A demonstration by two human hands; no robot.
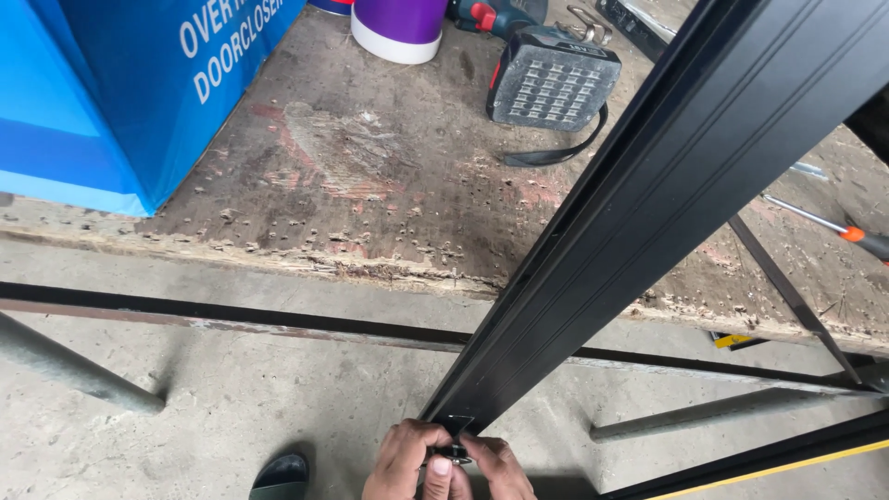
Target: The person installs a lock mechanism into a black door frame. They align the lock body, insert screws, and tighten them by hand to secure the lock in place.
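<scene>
Black grooved metal profile [648, 194] | slanting off workbench [370, 167] | both hands at lower end

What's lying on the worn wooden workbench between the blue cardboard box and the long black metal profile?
In the head view, between the blue cardboard box and the long black metal profile, the worn wooden workbench is bare.

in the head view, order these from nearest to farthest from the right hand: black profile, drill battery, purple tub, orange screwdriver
1. black profile: its lower end sits at the right hand, touching the fingers.
2. orange screwdriver: on the bench, far right.
3. drill battery: on the bench, up past the profile's left side.
4. purple tub: at the top edge, left of the battery.
</scene>
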